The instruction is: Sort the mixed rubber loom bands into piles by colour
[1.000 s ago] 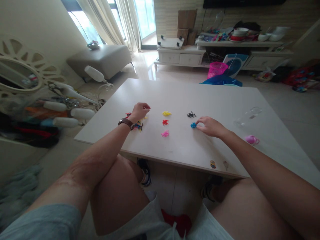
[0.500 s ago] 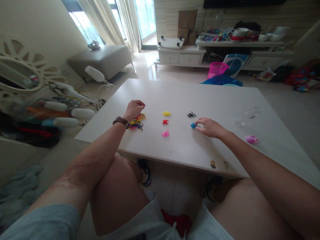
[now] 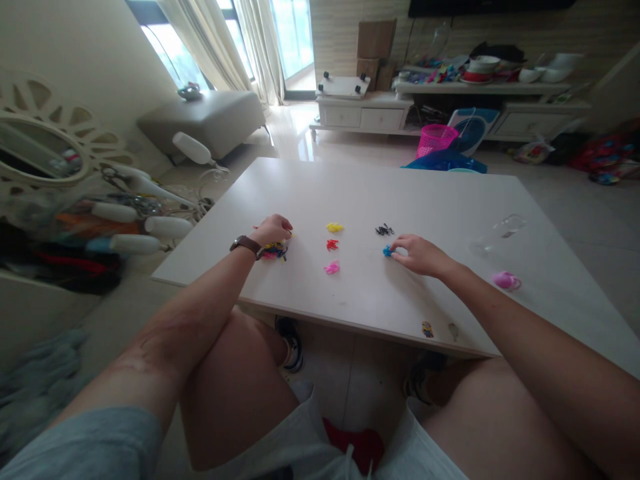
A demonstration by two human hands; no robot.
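Over a broad white tabletop (image 3: 300, 190), a person's left hand (image 3: 273, 229) bends its fingertips together at the edge of a mixed pile of small multicoloured pieces (image 3: 276, 253), which it partly covers; whether anything is pinched cannot be told. The right hand (image 3: 413, 253) sets thumb and forefinger against a small bright-blue cluster (image 3: 387, 251), perhaps to keep it bunched, though how firm the hold is remains unclear. Just beyond sits a cluster of thin black pieces (image 3: 385, 230); between the hands, yellow (image 3: 335, 227), red (image 3: 333, 245) and pink clusters (image 3: 331, 267) line up from far to near, their gaps apparently keeping the colours from mixing. Farther right, a clear, tube-like container (image 3: 509, 232) lies on its side, any contents too faint to tell, near a glossy, rounded pink piece (image 3: 507, 281). Past the table's far edge stands a bright-pink perforated basket (image 3: 437, 141), its contents indiscernible.
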